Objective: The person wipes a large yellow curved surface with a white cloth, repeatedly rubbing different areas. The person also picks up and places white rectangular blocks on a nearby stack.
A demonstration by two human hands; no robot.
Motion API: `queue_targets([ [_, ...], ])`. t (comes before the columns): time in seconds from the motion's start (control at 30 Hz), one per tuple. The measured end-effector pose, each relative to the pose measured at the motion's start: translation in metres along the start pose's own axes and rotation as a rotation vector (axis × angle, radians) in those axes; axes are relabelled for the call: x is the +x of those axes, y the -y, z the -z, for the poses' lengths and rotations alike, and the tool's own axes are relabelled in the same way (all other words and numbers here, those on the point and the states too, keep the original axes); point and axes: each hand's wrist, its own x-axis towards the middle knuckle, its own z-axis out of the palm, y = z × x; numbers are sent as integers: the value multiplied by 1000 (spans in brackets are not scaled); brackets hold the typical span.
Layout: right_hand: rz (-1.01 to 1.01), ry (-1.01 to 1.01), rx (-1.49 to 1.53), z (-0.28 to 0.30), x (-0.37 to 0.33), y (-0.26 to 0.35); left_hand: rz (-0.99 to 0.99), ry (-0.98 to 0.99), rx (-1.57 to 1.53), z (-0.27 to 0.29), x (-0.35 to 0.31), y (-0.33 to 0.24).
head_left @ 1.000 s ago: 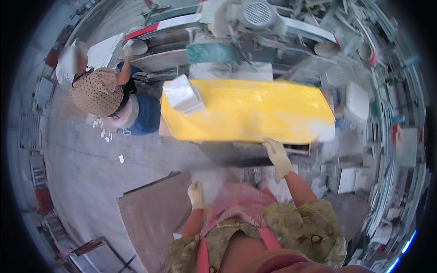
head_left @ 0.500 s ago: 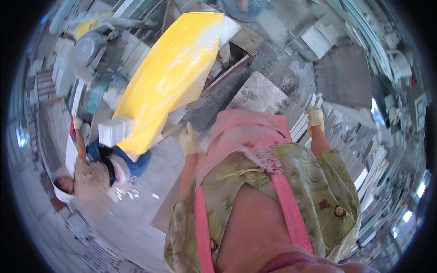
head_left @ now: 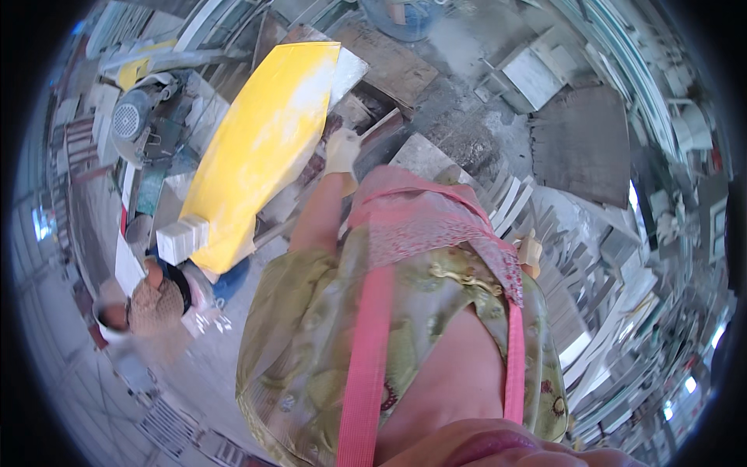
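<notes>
My left hand [head_left: 342, 152], in a pale cream glove, is stretched forward beside the right edge of a long yellow sheet [head_left: 268, 136]. Just past it is a dark open-topped box [head_left: 383, 124]; whether the hand touches the box I cannot tell. Its fingers are blurred, and nothing shows in them. My right hand [head_left: 531, 251], gloved alike, is low at my side, partly behind my pink apron [head_left: 436, 206] and close to upright stacked pale slabs [head_left: 510, 198]. Its fingers are mostly hidden, with no held thing visible.
White blocks [head_left: 183, 239] are stacked at the yellow sheet's near end. Another person [head_left: 156, 303] is beyond them at the left. A motor [head_left: 131, 115] stands at the far left. A dark flat board [head_left: 582, 144] lies ahead right, near a pale box-like block [head_left: 533, 74].
My left hand has swung forward and up, toward the dark box. My right hand has dropped back toward my body. The other person's outstretched arm has drawn in.
</notes>
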Motion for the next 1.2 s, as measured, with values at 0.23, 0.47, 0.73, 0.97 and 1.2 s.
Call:
queue_targets([
  [0.23, -122, 105, 32, 46, 129, 74, -29, -62, -328, -75, 13, -87],
  [0.47, -30, 89, 0, 3, 208, 201, 259, -220, -820, -122, 107, -132],
  [0.73, 631, 332, -396, -166, 338, 412, 56, -467, -767, -206, 285, -145],
  [0.97, 1041, 766, -811, -347, 419, 504, 145, -409, -608, -218, 335, -163],
  [1.2, 930, 1000, -678, -538, 444, 591, 485, -593, -764, -142, 334, -160],
])
